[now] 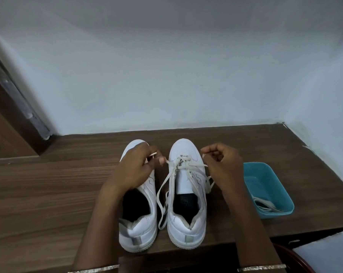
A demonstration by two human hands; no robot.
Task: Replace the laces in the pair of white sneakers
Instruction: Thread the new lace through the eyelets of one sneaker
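As my left hand (136,170) pinches one end of the lace (181,160) and my right hand (222,166) pinches the other, the half-laced sneaker (186,213) sits on the desk (48,194) between them, long axis pointing away from me. Open eyelets lie just inward of both hands, roughly equally near.

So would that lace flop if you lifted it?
Probably floppy: the lace sags in loose loops beside the shoe. Likely very light: fingers alone pinch its ends. It looks flat, so it shouldn't roll.
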